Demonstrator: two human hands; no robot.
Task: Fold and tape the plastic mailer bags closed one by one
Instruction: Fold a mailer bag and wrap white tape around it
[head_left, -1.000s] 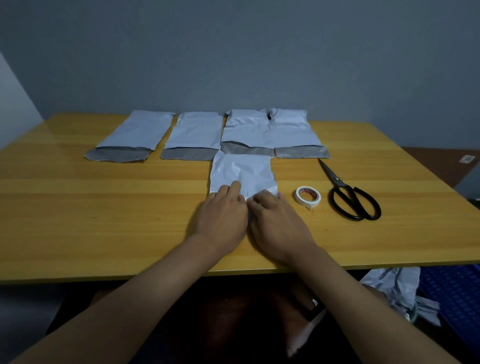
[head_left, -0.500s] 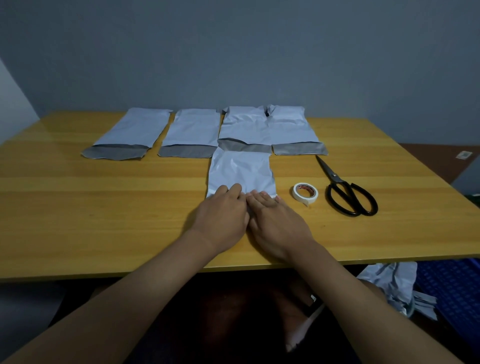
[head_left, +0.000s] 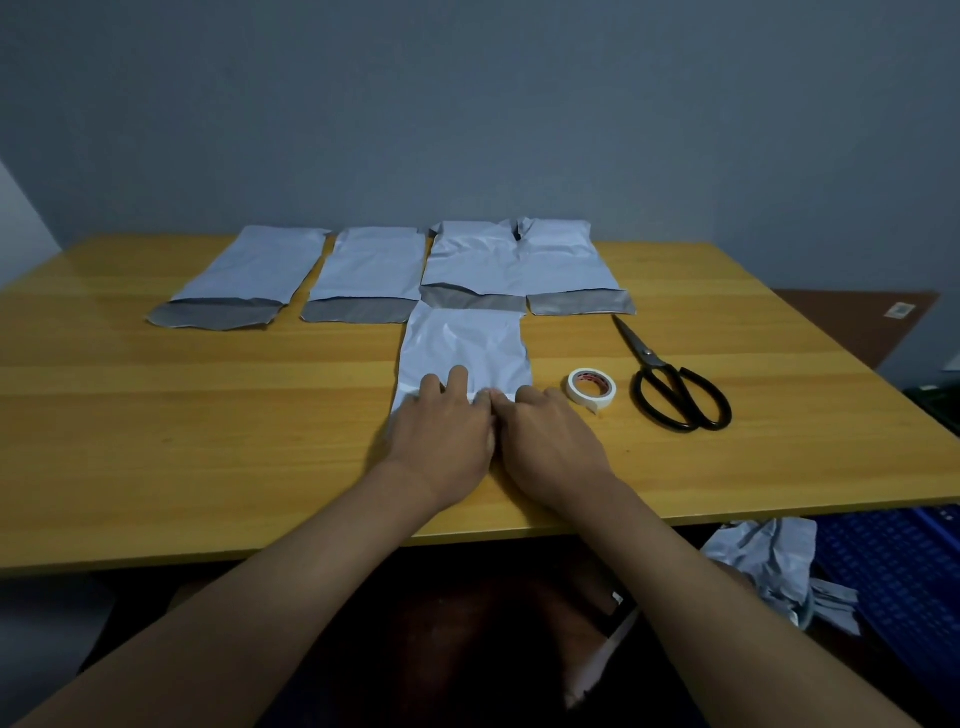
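On the yellow wooden table (head_left: 156, 426) in front of me everything is laid out so one bag can be worked at a time. Along the far side lie four unsealed mailer bags (head_left: 369, 273) in a row, their grey flaps turned toward me, waiting their turn and out of my way. Just in front of them, its far edge touching the third one's flap, sits the mailer bag (head_left: 465, 345) I am working on, white side up and a little crumpled.

Both hands lie side by side on its near edge, because I judge that this is the fold being made: the near end is turned over and I am pressing the crease flat. My left hand (head_left: 441, 436) lies palm down with the fingers fairly straight, two fingertips reaching onto the white plastic. My right hand (head_left: 550, 447) is pressed close beside it, fingers more bent at the edge; whether they pinch the folded lip or only push on it I cannot tell.

Black scissors (head_left: 675, 384) lie to the right, blades pointing away, and the roll of tape (head_left: 591, 386) sits between them and the bag, just beside my right hand, so I can take it up easily once the fold holds. Nothing blocks that reach.

Below the table's edge on my right are crumpled bags (head_left: 769, 561) against a blue crate (head_left: 893, 566).
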